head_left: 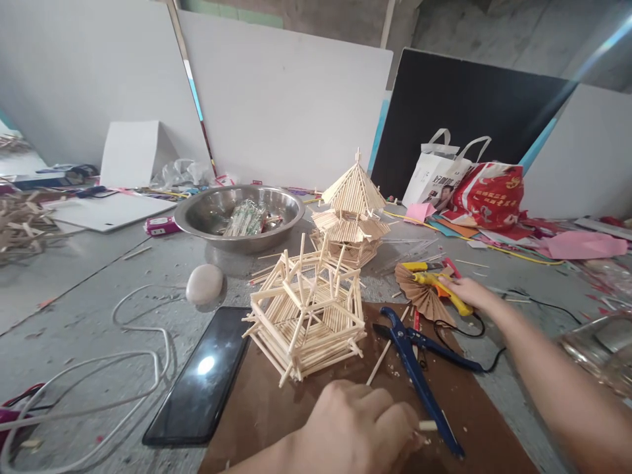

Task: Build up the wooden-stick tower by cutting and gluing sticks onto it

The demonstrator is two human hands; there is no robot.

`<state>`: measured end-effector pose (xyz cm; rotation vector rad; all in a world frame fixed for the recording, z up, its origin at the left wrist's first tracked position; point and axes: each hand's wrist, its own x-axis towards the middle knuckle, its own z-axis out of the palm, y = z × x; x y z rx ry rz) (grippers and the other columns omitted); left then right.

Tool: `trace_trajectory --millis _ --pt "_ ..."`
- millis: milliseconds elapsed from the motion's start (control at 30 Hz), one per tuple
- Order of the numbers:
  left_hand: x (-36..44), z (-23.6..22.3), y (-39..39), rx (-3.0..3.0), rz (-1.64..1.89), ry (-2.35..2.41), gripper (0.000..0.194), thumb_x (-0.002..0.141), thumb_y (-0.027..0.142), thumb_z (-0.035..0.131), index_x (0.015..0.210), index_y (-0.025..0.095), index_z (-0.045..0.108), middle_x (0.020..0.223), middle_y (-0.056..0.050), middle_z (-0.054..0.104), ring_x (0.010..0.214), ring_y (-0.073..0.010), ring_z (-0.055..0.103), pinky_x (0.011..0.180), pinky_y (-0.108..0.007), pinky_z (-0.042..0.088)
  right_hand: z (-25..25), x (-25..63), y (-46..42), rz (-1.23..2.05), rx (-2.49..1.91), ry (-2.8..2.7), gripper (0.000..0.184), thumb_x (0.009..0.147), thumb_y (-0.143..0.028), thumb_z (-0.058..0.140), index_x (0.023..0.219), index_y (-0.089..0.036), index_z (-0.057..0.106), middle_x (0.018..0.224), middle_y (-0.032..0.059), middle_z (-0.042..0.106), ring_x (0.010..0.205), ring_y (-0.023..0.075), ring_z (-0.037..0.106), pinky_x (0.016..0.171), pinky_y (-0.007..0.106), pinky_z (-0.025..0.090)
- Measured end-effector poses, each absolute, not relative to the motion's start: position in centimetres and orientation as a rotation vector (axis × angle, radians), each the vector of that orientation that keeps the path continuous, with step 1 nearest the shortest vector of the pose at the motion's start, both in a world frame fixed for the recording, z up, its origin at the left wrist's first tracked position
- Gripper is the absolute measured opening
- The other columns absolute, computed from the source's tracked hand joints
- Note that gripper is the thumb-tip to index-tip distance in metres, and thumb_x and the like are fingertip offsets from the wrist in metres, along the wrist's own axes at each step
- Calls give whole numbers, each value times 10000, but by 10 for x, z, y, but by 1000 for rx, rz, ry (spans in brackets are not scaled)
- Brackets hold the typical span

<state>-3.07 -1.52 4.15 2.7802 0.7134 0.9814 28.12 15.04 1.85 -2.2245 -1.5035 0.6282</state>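
Note:
My left hand [363,421] is closed low in the middle, over a brown board, with a short wooden stick [428,426] poking out from its fingertips. Over on the right, my right hand [461,291] grips a yellow glue gun [434,282], whose nozzle lies over a brown folded paper fan [419,296]. Just beyond my left hand stands a six-sided frame of wooden sticks [306,316], open at the top. Blue-handled cutters [409,362] lie spread on the brown board [261,421], between my two hands.
Behind the frame stands a stick pagoda [353,224] with a pointed roof. A metal basin [237,243] holds wrapped packets. A phone [197,375], a pale stone [204,284] and a white cable [162,368] lie leftward. Bags [488,194] and paper scraps sit at the back right.

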Motion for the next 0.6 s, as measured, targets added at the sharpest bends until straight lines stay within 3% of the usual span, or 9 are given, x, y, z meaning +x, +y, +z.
trace_trajectory --millis 100,167,367,600 --pt "-42 66 -12 2687 1051 954 78 832 180 443 793 160 507 603 15 550 480 -92 477 437 -211 357 40 262 132 368 -2226 -1545 280 666 -458 580 685 -180 607 720 111 635 804 300 585 662 378 421" --pt "-50 76 -9 2689 1122 1012 55 823 157 453 816 167 507 598 24 541 493 -90 474 443 -207 347 61 235 105 201 -1912 -1759 257 735 -427 520 804 -197 610 774 77 643 757 247 594 663 349 431" --pt "-62 83 -2 2747 1094 1245 64 831 158 442 815 180 500 592 29 528 494 -90 457 452 -208 313 106 147 25 408 -964 -2351 114 817 -287 491 882 -249 577 866 12 633 785 128 587 700 224 442" --pt "-63 83 2 2778 1005 1270 144 848 187 402 765 179 519 583 20 545 489 -95 459 460 -209 306 99 128 31 474 -864 -2375 77 832 -239 476 845 -218 549 781 0 610 734 102 570 655 203 432"
